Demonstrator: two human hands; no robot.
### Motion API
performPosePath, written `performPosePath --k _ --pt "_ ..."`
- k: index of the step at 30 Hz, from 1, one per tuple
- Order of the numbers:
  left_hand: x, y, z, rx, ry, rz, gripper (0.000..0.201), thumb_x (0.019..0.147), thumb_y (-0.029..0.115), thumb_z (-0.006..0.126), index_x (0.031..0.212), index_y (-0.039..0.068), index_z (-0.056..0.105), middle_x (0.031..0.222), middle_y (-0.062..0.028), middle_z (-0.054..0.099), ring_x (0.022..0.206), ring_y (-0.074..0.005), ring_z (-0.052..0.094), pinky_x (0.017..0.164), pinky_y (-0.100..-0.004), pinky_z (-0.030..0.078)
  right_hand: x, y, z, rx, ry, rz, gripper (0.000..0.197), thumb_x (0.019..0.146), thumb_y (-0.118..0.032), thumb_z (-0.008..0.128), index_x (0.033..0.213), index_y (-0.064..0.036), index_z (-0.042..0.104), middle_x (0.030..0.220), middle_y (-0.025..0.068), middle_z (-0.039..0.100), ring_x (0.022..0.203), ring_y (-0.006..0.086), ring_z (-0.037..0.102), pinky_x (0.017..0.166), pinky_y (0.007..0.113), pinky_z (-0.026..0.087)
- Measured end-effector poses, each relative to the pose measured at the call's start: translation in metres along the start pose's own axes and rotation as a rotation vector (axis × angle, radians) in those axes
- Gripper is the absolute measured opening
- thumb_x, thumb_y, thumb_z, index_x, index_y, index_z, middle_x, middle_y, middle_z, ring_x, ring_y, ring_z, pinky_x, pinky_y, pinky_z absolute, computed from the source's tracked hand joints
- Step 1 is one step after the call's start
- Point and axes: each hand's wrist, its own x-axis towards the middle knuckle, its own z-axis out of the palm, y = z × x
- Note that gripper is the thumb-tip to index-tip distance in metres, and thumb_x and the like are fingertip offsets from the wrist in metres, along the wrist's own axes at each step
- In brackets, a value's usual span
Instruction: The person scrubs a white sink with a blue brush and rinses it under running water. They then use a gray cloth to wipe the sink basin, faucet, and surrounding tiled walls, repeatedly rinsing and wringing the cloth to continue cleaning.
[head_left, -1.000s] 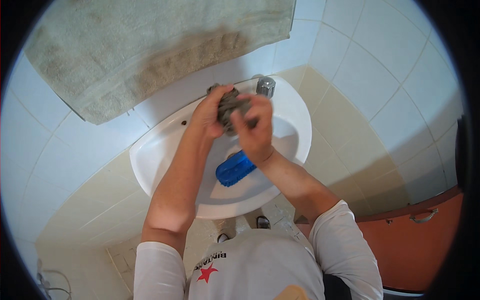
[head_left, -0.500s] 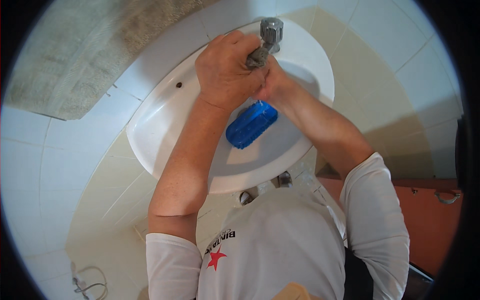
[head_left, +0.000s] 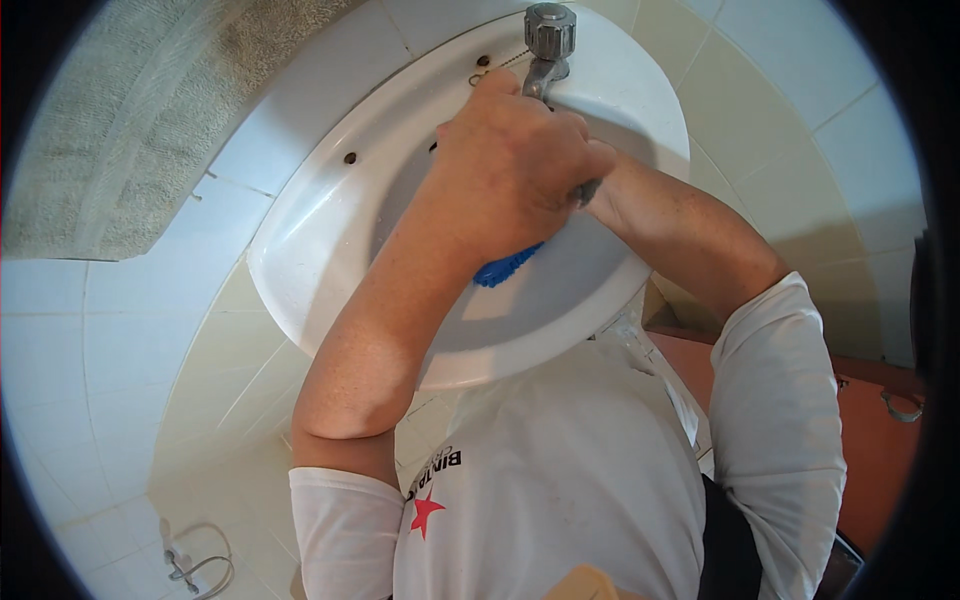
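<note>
Basin is glossy ceramic, tap metal w/ sheen, towel rough cloth, near-hidden wad prob. cloth.

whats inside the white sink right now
A blue brush, only its lower bristled edge showing. The left hand and wrist, above the sink, cover the rest of the brush; whatever else lies beneath them cannot be seen.

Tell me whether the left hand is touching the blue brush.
Cannot tell: in the head view, the left hand overlaps the blue brush, hiding any contact or gap.
</note>
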Motion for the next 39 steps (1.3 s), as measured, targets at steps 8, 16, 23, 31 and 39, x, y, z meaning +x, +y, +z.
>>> performPosePath --k 8,16,23,31,39 --pt "-0.004 0.014 0.005 0.081 -0.124 0.049 0.015 0.058 0.010 0.069 0.064 0.016 0.056 0.066 0.0012 0.055 0.068 -0.0192 0.057 0.071 -0.0337 0.035 0.001 0.011 -0.002 0.045 0.015 0.037 0.020 0.091 -0.031 0.059 0.095 -0.0113 0.059 0.097 0.0015 0.063 0.096 0.0144 0.061 0.082 0.031 0.050" --pt "0.001 0.009 -0.011 0.022 0.016 0.066 0.019 0.059 0.012 0.071 0.071 0.014 0.056 0.071 -0.0002 0.058 0.071 -0.0210 0.059 0.070 -0.0342 0.035 -0.001 -0.008 0.007 0.002 0.219 -0.085 0.019 0.092 -0.030 0.058 0.094 -0.0117 0.059 0.097 0.0007 0.063 0.096 0.0129 0.059 0.083 0.029 0.048" --pt "-0.030 -0.029 -0.033 -0.336 1.016 -0.572 0.007 0.091 0.011 0.061 0.092 0.005 0.057 0.081 -0.0043 0.057 0.076 -0.0151 0.054 0.073 -0.0308 0.046 -0.024 -0.041 0.022 -0.803 -0.141 -0.449 0.024 0.090 -0.027 0.062 0.105 -0.0091 0.059 0.106 0.0057 0.062 0.113 0.0184 0.052 0.098 0.032 0.039" --pt "-0.097 0.014 -0.032 -0.661 0.671 -0.601 0.052 0.093 0.024 0.058 0.133 0.001 0.036 0.128 -0.0156 0.039 0.117 -0.0237 0.039 0.102 -0.0339 0.031 -0.031 0.049 0.076 -1.356 0.107 -0.511 0.073 0.077 -0.005 0.068 0.143 -0.0095 0.037 0.120 0.0191 0.059 0.117 0.0279 0.056 0.098 0.038 0.043" --pt "-0.225 0.018 -0.049 0.116 0.249 -1.198 0.066 0.076 0.017 0.061 0.137 0.009 0.037 0.145 -0.0239 0.025 0.134 -0.0414 0.023 0.106 -0.0546 0.020 0.022 -0.008 0.066 -2.080 0.955 -0.647 0.057 0.081 -0.018 0.062 0.135 -0.0212 0.045 0.119 0.0167 0.056 0.110 0.0365 0.054 0.088 0.049 0.045"
